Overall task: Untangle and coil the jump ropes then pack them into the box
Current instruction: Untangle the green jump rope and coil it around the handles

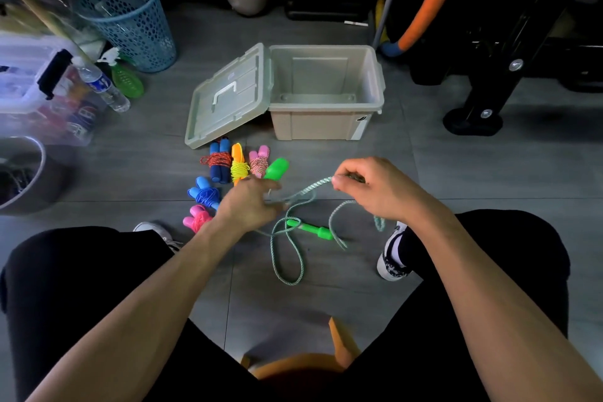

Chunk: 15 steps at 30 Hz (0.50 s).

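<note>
Right hand pinching the green rope, left hand gripping it; slack loops below them are risking a fresh knot

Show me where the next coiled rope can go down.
Bare floor lies between the box and the right hand, and right of the box. The box itself is empty. Crowded: coiled ropes below the lid, loose green rope between the feet.
</note>
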Motion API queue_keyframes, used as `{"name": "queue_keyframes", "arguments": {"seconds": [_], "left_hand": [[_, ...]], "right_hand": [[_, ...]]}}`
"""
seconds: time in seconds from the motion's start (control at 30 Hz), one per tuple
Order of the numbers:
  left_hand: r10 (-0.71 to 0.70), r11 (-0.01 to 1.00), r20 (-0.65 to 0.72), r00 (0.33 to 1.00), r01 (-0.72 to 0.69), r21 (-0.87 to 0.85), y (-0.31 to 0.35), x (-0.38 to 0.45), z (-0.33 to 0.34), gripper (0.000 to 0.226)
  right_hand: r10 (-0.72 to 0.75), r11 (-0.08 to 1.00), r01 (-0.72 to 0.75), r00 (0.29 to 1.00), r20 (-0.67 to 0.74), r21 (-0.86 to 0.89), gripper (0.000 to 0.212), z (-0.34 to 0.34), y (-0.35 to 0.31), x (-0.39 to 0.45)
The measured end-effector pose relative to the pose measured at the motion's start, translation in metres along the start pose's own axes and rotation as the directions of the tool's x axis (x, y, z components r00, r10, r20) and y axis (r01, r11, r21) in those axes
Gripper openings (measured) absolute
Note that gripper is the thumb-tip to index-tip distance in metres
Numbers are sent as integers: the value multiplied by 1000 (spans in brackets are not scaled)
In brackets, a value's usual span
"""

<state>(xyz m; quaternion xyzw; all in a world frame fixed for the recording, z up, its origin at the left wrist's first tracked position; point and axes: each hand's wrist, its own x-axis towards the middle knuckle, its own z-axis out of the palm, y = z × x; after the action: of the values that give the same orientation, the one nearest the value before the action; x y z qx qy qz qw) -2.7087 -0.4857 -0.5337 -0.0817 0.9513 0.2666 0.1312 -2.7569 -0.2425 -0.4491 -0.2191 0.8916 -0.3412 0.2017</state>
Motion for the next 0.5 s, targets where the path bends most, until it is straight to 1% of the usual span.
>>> {"name": "queue_keyframes", "arguments": {"seconds": [0.03, 0.07, 0.1, 0.13, 0.17, 0.2, 0.23, 0.3, 0.37, 0.4, 0.43, 0.47, 0.5], "left_hand": [[139, 987, -40, 989, -142, -73, 12, -3, -2, 47], [257, 957, -88, 962, -266, -116, 24, -6, -3, 50], [345, 924, -134, 929, -362, -127, 34, -8, -2, 48], [403, 896, -178, 898, -427, -123, 42, -10, -1, 42], [427, 882, -216, 878, -457, -112, 47, -11, 0, 34], [422, 887, -246, 873, -454, -89, 48, -11, 0, 27], [389, 909, -264, 883, -414, -46, 47, -10, -1, 22], [256, 966, -232, 938, -242, 88, 37, -6, -3, 20], [13, 979, -140, 990, 16, 204, 20, -1, -7, 23], [-118, 965, -94, 989, 136, 223, 14, 0, -9, 24], [-215, 949, -52, 975, 221, 223, 8, -1, -9, 24], [-256, 943, -26, 966, 256, 214, 5, -1, -9, 23], [-248, 949, -10, 969, 246, 197, 6, -2, -8, 23]], "right_hand": [[-7, 1000, 7, 1000, 12, -6, 21, 1, -1, 1], [-13, 1000, 14, 1000, 23, -10, 21, 3, -1, 2], [-19, 1000, 19, 999, 30, -13, 21, 5, -2, 3], [-23, 1000, 23, 999, 35, -18, 20, 7, -4, 4], [-23, 999, 24, 999, 41, -29, 20, 9, -6, 4], [-23, 999, 24, 999, 45, -40, 21, 10, -7, 4], [-20, 999, 22, 999, 45, -47, 22, 10, -8, 3], [-12, 999, 13, 1000, 29, -43, 24, 5, -8, 2], [4, 1000, -4, 1000, 9, -31, 23, 0, -6, 0], [13, 999, -13, 1000, 11, -36, 22, -1, -5, 0], [20, 999, -19, 1000, 24, -49, 21, 0, -5, 0], [25, 998, -22, 999, 44, -65, 21, 1, -5, 0], [30, 997, -25, 998, 61, -77, 21, 3, -5, 0]]}}
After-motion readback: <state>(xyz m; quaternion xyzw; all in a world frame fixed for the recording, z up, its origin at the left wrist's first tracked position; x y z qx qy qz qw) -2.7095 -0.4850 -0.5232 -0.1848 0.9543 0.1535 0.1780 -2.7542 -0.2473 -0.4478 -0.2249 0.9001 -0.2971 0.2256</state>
